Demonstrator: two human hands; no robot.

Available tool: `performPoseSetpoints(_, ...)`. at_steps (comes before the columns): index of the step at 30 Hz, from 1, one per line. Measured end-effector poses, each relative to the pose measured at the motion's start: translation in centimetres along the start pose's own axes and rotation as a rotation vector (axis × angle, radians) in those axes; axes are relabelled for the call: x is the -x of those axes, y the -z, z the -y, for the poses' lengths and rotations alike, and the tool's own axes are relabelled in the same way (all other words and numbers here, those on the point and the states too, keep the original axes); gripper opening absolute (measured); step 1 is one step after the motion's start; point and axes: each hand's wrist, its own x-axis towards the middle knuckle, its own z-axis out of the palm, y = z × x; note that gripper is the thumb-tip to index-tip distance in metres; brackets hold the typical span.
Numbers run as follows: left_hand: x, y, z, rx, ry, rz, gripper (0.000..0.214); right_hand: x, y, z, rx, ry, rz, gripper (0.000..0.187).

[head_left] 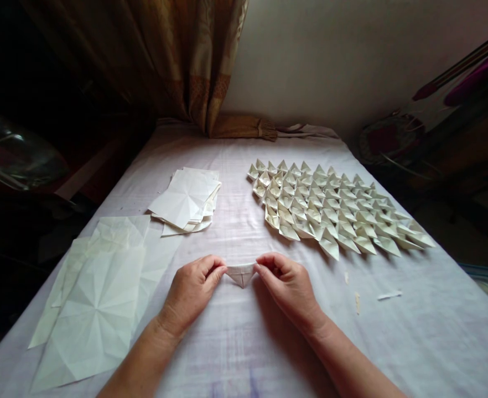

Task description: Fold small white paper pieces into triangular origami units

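Between my two hands is a small folded paper piece [241, 275], a flat triangle with its point down and a long straight edge on top. My left hand [198, 284] pinches its left corner between thumb and fingers. At the right corner, my right hand [287, 282] holds it in the same kind of pinch. To the right stand many folded paper boats [331, 204] in close rows. Creased paper sheets [98, 309] lie at the left beside my left forearm. Farther back is a pile of smaller creased sheets [183, 199].
A pale cloth [235, 342] covers the table. Paper scraps [389, 296] lie right of my right hand. A brown-gold curtain [204, 72] hangs at the back, its tied end [244, 127] on the table's far edge. A clear plastic-looking object [15, 152] is at the far left.
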Motion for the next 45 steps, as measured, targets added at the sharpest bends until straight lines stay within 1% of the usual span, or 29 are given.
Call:
performPoseSetpoints(4, 0.1, -0.6, 0.4, -0.242, -0.116, -0.104, 0.011, -0.2, -0.4, -0.2, 0.229, 0.177, -0.065, 0.009)
performPoseSetpoints(6, 0.1, -0.8, 0.5, -0.33, -0.142, -0.13, 0.008, -0.3, -0.5, -0.3, 0.274, 0.218, -0.08, 0.009)
performPoseSetpoints(9, -0.1, -1.0, 0.6, -0.386, -0.147, -0.137, 0.006, -0.4, -0.6, -0.5, 0.299, 0.249, -0.079, 0.009)
performPoseSetpoints(13, -0.2, -1.0, 0.5, -0.403, -0.138, -0.128, 0.005, -0.6, -0.6, -0.6, 0.34, 0.266, -0.069, 0.009)
performPoseSetpoints(19, 0.2, -0.9, -0.1, -0.431, -0.129, -0.108, 0.004, -0.7, -0.6, -0.5, 0.489, 0.257, -0.061, 0.004)
performPoseSetpoints(23, 0.4, -1.3, -0.5, -0.485, -0.16, -0.14, 0.007, -0.7, -0.6, -0.5, 0.511, 0.257, -0.066, 0.002)
performPoseSetpoints(25, 0.5, -1.7, -0.6, -0.499, -0.198, -0.171, 0.008, -0.7, -0.6, -0.6, 0.517, 0.266, -0.074, 0.003)
performPoseSetpoints(27, 0.5, -2.2, -0.5, -0.481, -0.268, -0.185, 0.012, -0.7, -0.6, -0.7, 0.522, 0.284, -0.086, 0.005)
performPoseSetpoints(30, 0.7, -2.8, -0.3, -0.434, -0.383, -0.169, 0.022, -0.7, -0.5, -1.0, 0.527, 0.305, -0.095, 0.009)
performPoseSetpoints(32, 0.8, -3.1, -0.2, -0.43, -0.422, -0.165, 0.022, -0.7, -0.5, -1.2, 0.537, 0.305, -0.104, 0.013)
performPoseSetpoints(35, 0.8, -3.3, -0.3, -0.454, -0.421, -0.147, 0.02, -0.5, -0.4, -1.2, 0.536, 0.341, -0.096, 0.02)
performPoseSetpoints(39, 0.8, -3.2, -0.4, -0.458, -0.395, -0.112, 0.02, 0.2, -0.3, -0.4, 0.543, 0.457, 0.024, 0.022)
performPoseSetpoints(41, 0.8, -3.1, -0.4, -0.449, -0.385, -0.103, 0.021, 0.6, -0.2, 0.1, 0.614, 0.463, 0.056, 0.021)
performPoseSetpoints(45, 0.6, -2.8, -0.5, -0.387, -0.353, -0.069, 0.022, 0.8, 0.3, 0.2, 0.715, 0.417, 0.009, 0.02)
